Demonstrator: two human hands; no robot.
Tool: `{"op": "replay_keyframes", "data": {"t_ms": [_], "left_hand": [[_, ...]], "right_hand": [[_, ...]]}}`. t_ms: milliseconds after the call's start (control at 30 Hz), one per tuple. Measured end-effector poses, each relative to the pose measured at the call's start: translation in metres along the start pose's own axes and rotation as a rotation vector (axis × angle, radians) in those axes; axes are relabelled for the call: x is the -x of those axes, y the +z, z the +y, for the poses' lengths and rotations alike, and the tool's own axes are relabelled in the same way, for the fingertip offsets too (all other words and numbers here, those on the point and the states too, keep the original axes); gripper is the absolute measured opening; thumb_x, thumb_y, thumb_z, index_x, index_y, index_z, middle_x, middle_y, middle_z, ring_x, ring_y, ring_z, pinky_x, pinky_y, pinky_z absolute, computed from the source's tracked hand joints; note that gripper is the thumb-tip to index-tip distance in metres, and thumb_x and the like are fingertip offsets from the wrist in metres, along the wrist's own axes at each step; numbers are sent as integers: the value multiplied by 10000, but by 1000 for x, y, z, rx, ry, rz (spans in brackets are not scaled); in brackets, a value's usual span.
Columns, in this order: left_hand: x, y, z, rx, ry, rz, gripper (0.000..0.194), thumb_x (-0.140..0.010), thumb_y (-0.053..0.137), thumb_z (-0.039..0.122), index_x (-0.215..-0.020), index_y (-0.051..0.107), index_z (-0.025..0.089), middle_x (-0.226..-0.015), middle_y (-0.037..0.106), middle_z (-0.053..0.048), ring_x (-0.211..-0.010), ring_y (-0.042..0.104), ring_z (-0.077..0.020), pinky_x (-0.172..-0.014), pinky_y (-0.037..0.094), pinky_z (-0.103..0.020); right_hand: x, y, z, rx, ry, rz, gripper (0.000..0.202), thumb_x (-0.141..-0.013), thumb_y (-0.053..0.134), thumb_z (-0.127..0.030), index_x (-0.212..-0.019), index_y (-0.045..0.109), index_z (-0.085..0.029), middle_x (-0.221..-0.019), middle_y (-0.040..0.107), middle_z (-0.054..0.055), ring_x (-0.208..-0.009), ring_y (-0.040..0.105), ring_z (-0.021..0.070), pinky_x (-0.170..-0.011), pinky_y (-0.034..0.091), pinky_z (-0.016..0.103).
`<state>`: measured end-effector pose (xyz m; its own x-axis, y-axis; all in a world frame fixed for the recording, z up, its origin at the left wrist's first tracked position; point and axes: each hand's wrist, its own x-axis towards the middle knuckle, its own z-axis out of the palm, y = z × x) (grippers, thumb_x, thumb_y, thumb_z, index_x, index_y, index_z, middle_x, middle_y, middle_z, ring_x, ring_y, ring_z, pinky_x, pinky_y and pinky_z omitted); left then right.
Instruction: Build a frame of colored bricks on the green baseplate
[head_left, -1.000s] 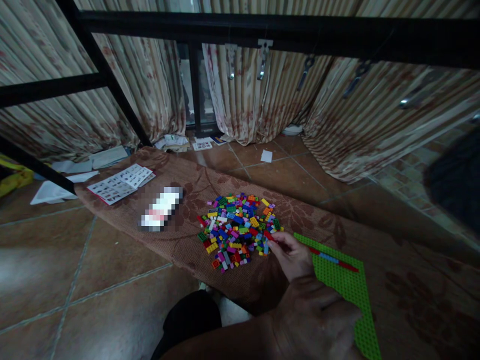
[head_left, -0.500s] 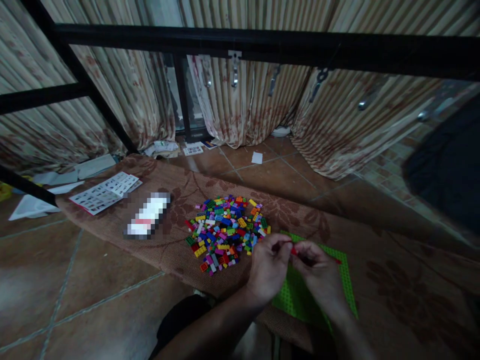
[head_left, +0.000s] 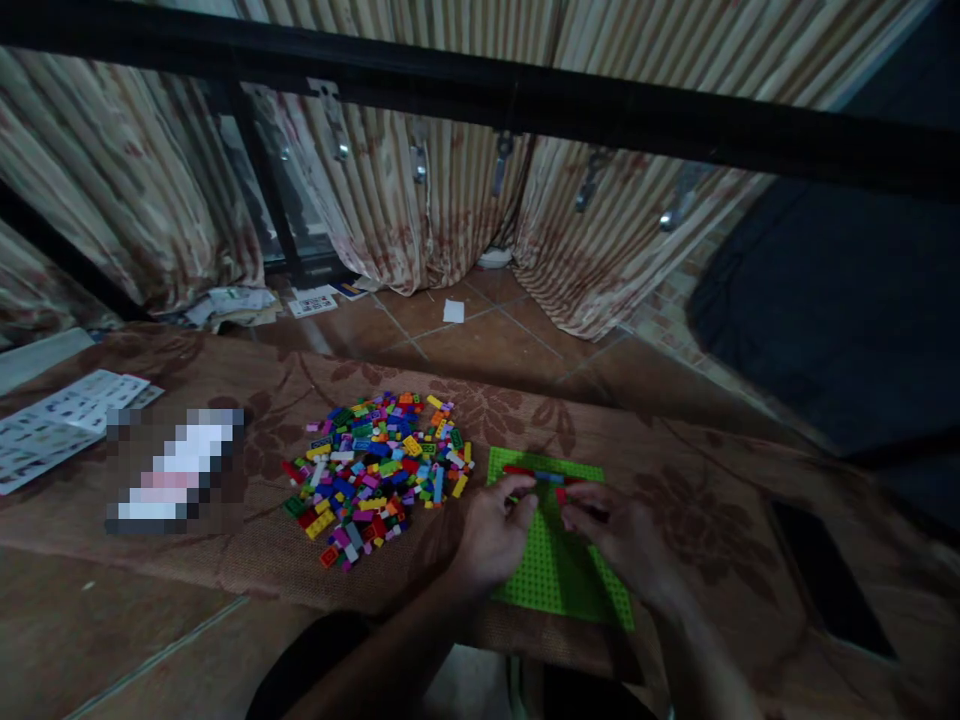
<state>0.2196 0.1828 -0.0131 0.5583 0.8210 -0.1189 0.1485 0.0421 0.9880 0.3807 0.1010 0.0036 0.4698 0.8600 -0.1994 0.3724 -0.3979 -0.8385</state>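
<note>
A green baseplate (head_left: 559, 575) lies on the cloth-covered surface, with a row of red and blue-grey bricks (head_left: 550, 477) along its far edge. My right hand (head_left: 619, 530) pinches a small red brick (head_left: 561, 495) between thumb and fingertips, just on the near side of that row. Over the plate's left part is my left hand (head_left: 491, 535), its thumb and forefinger apart and nothing visible between them. Its forefinger reaches close to the row; whether it touches cannot be made out. To the left spreads a pile of loose, many-coloured bricks (head_left: 382, 470).
A blurred-out bright phone-like object (head_left: 184, 465) and a printed sheet (head_left: 67, 420) lie at the left. Toward the right rests a dark phone (head_left: 832, 580). A black bar (head_left: 480, 85) crosses in front of striped curtains (head_left: 420, 230); papers lie on the tiled floor.
The view has swung right, bringing the dark phone into sight. My hands have moved apart from each other; the red brick stays in my right fingers, now near the row.
</note>
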Motion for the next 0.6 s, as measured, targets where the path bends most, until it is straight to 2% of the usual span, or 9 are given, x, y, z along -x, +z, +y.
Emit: {"op": "replay_keyframes", "data": {"t_ms": [100,167,233,333,467,600], "left_hand": [[-3,-2,0,-190,-9,53,341,-865,508,284,-1171,604,167,-1004,643,-55,-766,596,-145,-716,499,-286],[-6,-5,-1,-313,22,82,364,-869,498,263,-1214,567,167,-1112,600,-81,-821,594,-152,-775,512,-308],[-8,-6,-1,-439,54,83,391,-866,495,227,-1250,532,163,-1209,547,-104,-897,592,-169,-849,510,-337],[-10,-6,-1,-558,57,56,422,-859,504,194,-1281,501,175,-1266,492,-112,-1000,584,-195,-926,492,-370],[-11,-3,-1,-626,20,31,491,-859,510,187,-1345,439,166,-1244,485,-121,-1056,573,-216,-969,474,-386],[-13,-5,0,-653,0,40,533,-858,523,189,-1374,405,128,-1273,466,-143,-1127,532,-237,-1013,444,-391]], "right_hand": [[-7,-31,25,255,123,279,253,-726,604,-350,-904,695,-195,-706,717,33,-655,653,194,-632,452,300],[-10,-44,39,374,141,397,252,-730,592,-329,-906,709,-192,-721,725,45,-676,663,200,-635,445,297],[-10,-47,46,433,132,417,248,-749,577,-314,-914,713,-188,-724,726,49,-678,664,197,-622,436,288],[-10,-39,45,481,113,371,218,-775,568,-293,-910,710,-197,-715,720,32,-662,658,182,-603,417,271],[-11,-28,36,512,109,347,175,-795,567,-269,-873,710,-205,-730,719,20,-668,657,162,-615,413,254],[-11,-27,33,560,134,348,170,-804,572,-269,-867,718,-211,-749,722,27,-677,658,167,-613,413,255]]}}
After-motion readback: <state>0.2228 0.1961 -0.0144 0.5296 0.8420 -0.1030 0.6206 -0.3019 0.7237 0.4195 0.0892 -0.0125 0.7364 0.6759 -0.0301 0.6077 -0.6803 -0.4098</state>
